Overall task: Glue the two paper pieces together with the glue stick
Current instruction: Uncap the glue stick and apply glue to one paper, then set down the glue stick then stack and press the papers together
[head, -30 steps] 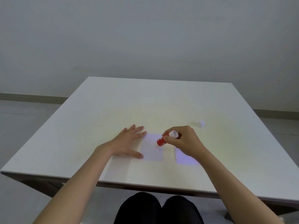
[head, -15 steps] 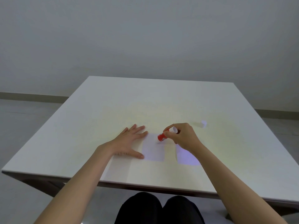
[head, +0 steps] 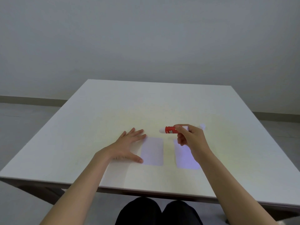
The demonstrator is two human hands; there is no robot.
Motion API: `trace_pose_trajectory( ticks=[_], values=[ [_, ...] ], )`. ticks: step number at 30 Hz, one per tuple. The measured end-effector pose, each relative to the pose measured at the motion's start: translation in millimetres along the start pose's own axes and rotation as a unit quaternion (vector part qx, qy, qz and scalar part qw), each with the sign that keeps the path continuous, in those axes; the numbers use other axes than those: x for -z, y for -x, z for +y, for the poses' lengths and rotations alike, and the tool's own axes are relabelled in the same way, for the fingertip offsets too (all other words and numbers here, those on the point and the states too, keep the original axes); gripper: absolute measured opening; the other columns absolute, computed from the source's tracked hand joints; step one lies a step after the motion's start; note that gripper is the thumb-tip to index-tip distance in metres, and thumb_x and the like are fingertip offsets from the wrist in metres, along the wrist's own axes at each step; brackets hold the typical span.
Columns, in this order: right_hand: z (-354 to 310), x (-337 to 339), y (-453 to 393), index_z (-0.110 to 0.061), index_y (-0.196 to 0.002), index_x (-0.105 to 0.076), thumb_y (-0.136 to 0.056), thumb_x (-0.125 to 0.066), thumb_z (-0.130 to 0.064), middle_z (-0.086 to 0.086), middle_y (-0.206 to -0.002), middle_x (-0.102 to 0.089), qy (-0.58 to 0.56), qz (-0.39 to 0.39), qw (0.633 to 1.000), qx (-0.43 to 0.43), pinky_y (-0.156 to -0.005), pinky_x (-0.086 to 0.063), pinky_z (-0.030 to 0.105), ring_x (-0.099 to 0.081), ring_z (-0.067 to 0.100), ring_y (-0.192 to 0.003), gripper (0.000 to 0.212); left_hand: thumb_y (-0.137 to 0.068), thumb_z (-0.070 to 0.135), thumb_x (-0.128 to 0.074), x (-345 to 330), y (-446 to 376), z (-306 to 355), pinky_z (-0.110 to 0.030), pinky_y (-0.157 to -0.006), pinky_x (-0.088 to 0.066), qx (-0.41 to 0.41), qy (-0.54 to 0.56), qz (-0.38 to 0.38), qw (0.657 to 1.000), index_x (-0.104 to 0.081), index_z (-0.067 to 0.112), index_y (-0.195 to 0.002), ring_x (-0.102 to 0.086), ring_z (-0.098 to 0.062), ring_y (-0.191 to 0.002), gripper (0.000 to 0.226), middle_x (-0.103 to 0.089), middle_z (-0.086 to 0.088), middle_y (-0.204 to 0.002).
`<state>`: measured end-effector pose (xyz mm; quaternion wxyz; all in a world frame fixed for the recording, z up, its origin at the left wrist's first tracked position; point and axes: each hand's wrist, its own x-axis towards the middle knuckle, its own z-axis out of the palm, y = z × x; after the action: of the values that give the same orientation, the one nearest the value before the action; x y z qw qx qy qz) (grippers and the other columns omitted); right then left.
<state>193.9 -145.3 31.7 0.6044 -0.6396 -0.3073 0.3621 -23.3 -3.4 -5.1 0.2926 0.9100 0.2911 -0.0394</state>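
Two pale paper pieces lie side by side on the white table (head: pixel 97 120). The left paper (head: pixel 152 151) is fully visible; the right paper (head: pixel 184 157) is partly covered by my right forearm. My left hand (head: pixel 128 146) rests flat on the table, fingers spread, its thumb tip touching the left paper's near-left corner. My right hand (head: pixel 190 138) holds the red glue stick (head: pixel 170 129) lifted and nearly level, white tip pointing left, above the gap behind the papers.
A small white cap (head: pixel 202 126) lies on the table just beyond my right hand. My dark-clothed knees (head: pixel 159 211) show under the near table edge. A plain wall and grey floor surround the table.
My right hand has lifted the glue stick off the left paper and moved it back and right, turning it level. My left hand has stayed in place.
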Motion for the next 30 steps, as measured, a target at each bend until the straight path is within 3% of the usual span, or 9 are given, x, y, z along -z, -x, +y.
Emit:
trace_pose_trajectory(
  ticks=[4,7,11,14,17,19,21,24,30],
  values=[
    [4.5,2.6,14.3,-0.011,-0.09,-0.073,-0.089,-0.061,-0.019,0.009,-0.072,-0.066,-0.106,-0.013,0.991,-0.083,-0.051,-0.04,0.024,-0.049,0.015,-0.047,0.015,-0.073,0.043,-0.077,2.7,1.8,1.8,-0.036,-0.118,0.013,0.001,0.03,0.001,1.0,-0.017,0.032,-0.15,0.012,-0.008,-0.146,0.098,-0.002,0.015,-0.159],
    [7.2,-3.6,25.7,-0.011,-0.09,-0.07,-0.091,-0.057,-0.022,0.007,-0.072,-0.071,-0.216,-0.035,0.962,-0.165,-0.046,-0.042,0.019,-0.049,0.012,-0.044,0.017,-0.076,0.037,-0.076,8.3,7.5,9.0,-0.038,-0.12,0.004,0.011,0.147,0.042,0.988,-0.026,0.035,-0.146,0.0,-0.003,-0.147,0.086,-0.018,0.021,-0.154],
    [10.5,-19.7,41.4,-0.009,-0.103,-0.063,-0.091,-0.053,-0.034,0.004,-0.071,-0.069,-0.357,-0.102,0.901,-0.223,-0.039,-0.043,0.018,-0.05,0.009,-0.042,0.03,-0.077,0.043,-0.066,4.8,11.9,47.8,-0.03,-0.116,-0.024,-0.017,0.302,0.239,0.923,-0.057,0.034,-0.126,-0.036,0.002,-0.136,0.05,-0.051,0.022,-0.134],
    [9.2,-35.9,49.8,-0.01,-0.1,-0.066,-0.081,-0.057,-0.039,0.003,-0.073,-0.069,-0.393,-0.136,0.881,-0.224,-0.04,-0.042,0.019,-0.05,0.01,-0.042,0.035,-0.085,0.033,-0.066,-12.3,12.8,85.1,-0.019,-0.101,-0.043,-0.069,0.409,0.218,0.883,-0.07,0.033,-0.109,-0.061,0.0,-0.112,0.024,-0.071,0.014,-0.112],
    [6.3,-45.9,53.1,-0.014,-0.099,-0.069,-0.083,-0.055,-0.042,0.005,-0.078,-0.071,-0.347,-0.157,0.901,-0.206,-0.043,-0.043,0.019,-0.05,0.011,-0.044,0.035,-0.086,0.018,-0.066,-22.5,13.8,99.2,-0.013,-0.076,-0.05,-0.047,0.486,0.293,0.822,-0.077,0.031,-0.088,-0.071,-0.006,-0.081,0.017,-0.077,0.001,-0.085],
    [4.6,-45.2,54.5,-0.014,-0.099,-0.07,-0.09,-0.051,-0.043,0.007,-0.083,-0.073,-0.263,-0.156,0.935,-0.18,-0.05,-0.043,0.021,-0.051,0.014,-0.048,0.037,-0.083,0.014,-0.068,-21.3,14.9,96.7,-0.008,-0.068,-0.048,-0.036,0.512,0.33,0.792,-0.078,0.029,-0.08,-0.071,-0.004,-0.078,0.018,-0.077,0.005,-0.081],
    [2.9,-40.0,55.4,-0.011,-0.102,-0.068,-0.093,-0.05,-0.041,0.008,-0.092,-0.074,-0.191,-0.135,0.961,-0.147,-0.053,-0.041,0.024,-0.053,0.017,-0.052,0.037,-0.082,0.016,-0.07,-12.2,16.2,91.3,-0.007,-0.068,-0.048,-0.039,0.496,0.358,0.79,-0.078,0.029,-0.077,-0.071,-0.002,-0.078,0.016,-0.077,0.008,-0.08],
    [-0.5,-28.4,55.9,-0.013,-0.107,-0.066,-0.094,-0.053,-0.031,0.007,-0.093,-0.072,-0.139,-0.087,0.98,-0.113,-0.052,-0.041,0.025,-0.056,0.018,-0.055,0.026,-0.082,0.028,-0.067,11.2,14.4,72.9,-0.012,-0.074,-0.05,-0.038,0.416,0.397,0.817,-0.075,0.022,-0.07,-0.069,-0.004,-0.073,0.016,-0.076,0.005,-0.072],
    [1.0,-10.2,57.8,-0.013,-0.095,-0.072,-0.094,-0.052,-0.015,0.003,-0.077,-0.067,-0.074,-0.026,0.994,-0.072,-0.053,-0.04,0.025,-0.053,0.018,-0.055,0.02,-0.083,0.038,-0.062,38.1,-5.6,22.7,-0.005,-0.061,-0.039,0.095,0.281,0.479,0.826,-0.069,0.022,-0.062,-0.061,0.008,-0.066,0.027,-0.072,0.012,-0.061]
  ],
)
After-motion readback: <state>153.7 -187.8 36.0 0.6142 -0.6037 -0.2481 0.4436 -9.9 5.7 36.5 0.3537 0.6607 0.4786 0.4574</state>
